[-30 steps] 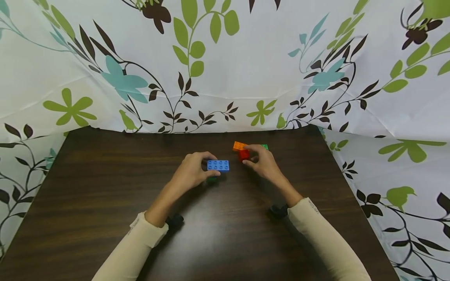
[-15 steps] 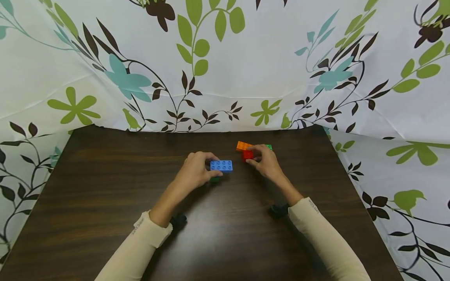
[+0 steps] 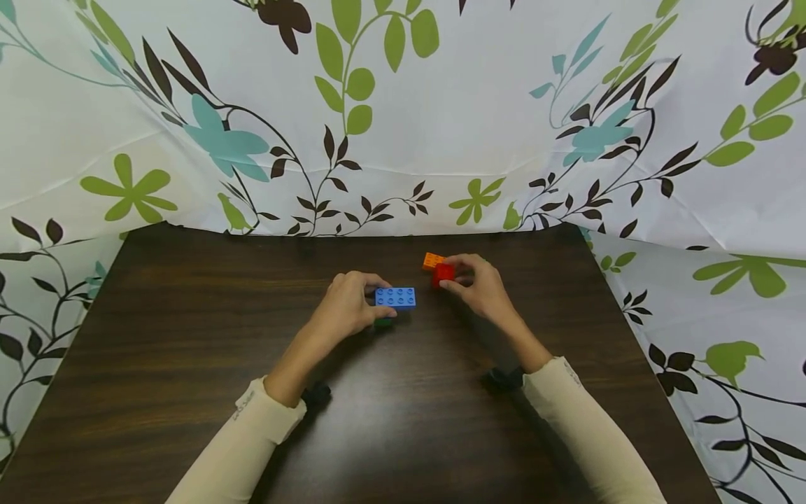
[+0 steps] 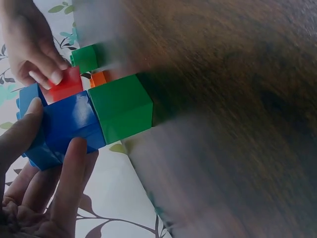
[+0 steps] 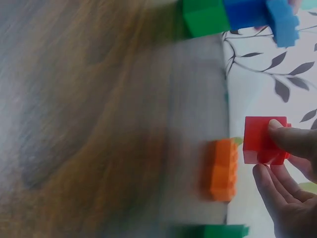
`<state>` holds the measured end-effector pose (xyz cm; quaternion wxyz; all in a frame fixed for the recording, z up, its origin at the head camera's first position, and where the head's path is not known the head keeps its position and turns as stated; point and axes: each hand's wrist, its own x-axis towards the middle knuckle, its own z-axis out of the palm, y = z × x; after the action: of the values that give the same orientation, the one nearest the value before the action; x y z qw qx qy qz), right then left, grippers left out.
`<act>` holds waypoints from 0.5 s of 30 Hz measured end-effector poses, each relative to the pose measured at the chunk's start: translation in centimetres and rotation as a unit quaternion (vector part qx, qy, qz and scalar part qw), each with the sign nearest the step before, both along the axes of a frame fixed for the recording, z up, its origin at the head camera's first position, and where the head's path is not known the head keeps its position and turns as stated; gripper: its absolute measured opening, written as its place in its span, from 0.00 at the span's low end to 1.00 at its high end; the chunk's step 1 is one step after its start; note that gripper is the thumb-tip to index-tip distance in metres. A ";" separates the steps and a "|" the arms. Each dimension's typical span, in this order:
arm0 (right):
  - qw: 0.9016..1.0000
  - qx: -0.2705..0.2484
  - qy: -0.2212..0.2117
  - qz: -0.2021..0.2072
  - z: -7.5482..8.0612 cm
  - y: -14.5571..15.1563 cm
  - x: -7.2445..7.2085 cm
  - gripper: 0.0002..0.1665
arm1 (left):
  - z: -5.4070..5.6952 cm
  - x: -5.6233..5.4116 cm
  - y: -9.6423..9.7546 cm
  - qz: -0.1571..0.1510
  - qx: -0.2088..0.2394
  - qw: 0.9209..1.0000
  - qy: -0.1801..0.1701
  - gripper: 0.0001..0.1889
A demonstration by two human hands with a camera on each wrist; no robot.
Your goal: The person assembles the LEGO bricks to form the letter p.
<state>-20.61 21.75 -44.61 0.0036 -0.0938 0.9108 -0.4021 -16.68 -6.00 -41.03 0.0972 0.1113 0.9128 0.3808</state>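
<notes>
My left hand (image 3: 343, 304) grips a stack of toy building bricks over the table. On top is a light blue brick (image 3: 395, 298) with studs up; below it come a darker blue brick (image 4: 74, 121) and a green brick (image 4: 121, 106) at the bottom. Thumb and fingers press on the two blue bricks. To the right, my right hand (image 3: 481, 287) pinches a red brick (image 5: 255, 140) between thumb and fingers, raised above the table in the right wrist view. In the head view the red brick overlaps an orange brick (image 3: 432, 261) lying just behind it.
A second green brick (image 4: 85, 59) lies near the orange one; my right hand hides it in the head view. The dark wooden table (image 3: 390, 420) ends at the back against a white leaf-patterned cloth (image 3: 403, 189).
My right hand has taken the red brick up off the table, and the loose green brick has gone from sight behind that hand. The left hand keeps its stack in nearly the same place.
</notes>
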 end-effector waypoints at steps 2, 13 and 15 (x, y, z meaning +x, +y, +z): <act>1.000 -0.004 0.002 0.006 0.5 -0.2 0.1 0.26 | -0.1 0.0 0.0 0.003 0.005 1.000 -0.002 0.22; 0.998 -0.053 0.015 0.031 3.1 -1.7 1.1 0.26 | -0.6 -0.2 -0.1 0.006 0.023 1.000 -0.005 0.22; 0.997 -0.067 0.016 0.035 3.6 -2.0 1.4 0.26 | -0.7 -0.3 -0.1 0.005 0.026 1.000 -0.008 0.22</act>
<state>-19.21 19.78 -40.98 -0.0031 -0.1321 0.8778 -0.4604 -16.96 -6.13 -41.78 0.0997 0.1066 0.9023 0.4056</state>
